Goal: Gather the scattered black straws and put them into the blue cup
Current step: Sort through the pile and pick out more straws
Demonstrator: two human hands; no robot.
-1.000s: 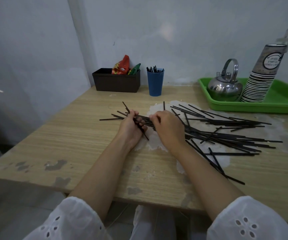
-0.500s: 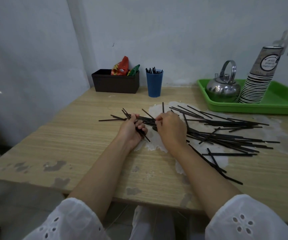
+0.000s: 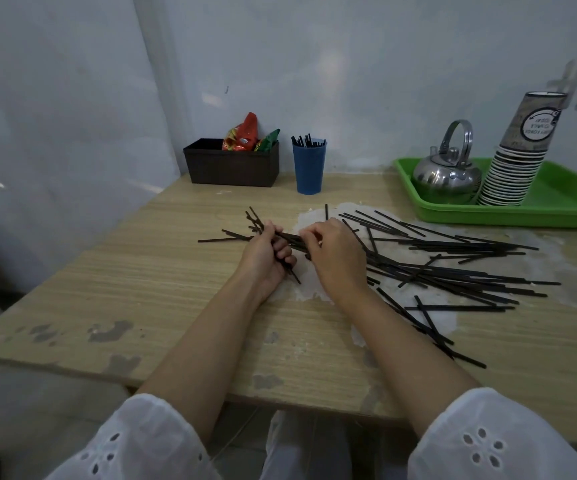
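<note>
Right of your left grip [image 3: 265, 253], curled round black straws [image 3: 293, 239], square the ends while your right grip [image 3: 336, 259] pinches more.

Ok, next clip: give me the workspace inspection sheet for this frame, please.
Surface: wooden table, veneer worn off in pale patches, chipped along the near edge.
Job's things: black straws scattered mostly right of centre; blue cup upright at the back, some straws already in it.
Clutter: brown box with snack packets; green tray bearing a steel kettle and a leaning stack of paper cups.
Hands: left hand grips a bundle of straws; right hand pinches straws beside it.
Cables: nothing seen.
Surroundings: pale walls meeting in a corner; white sleeves at the bottom.
</note>
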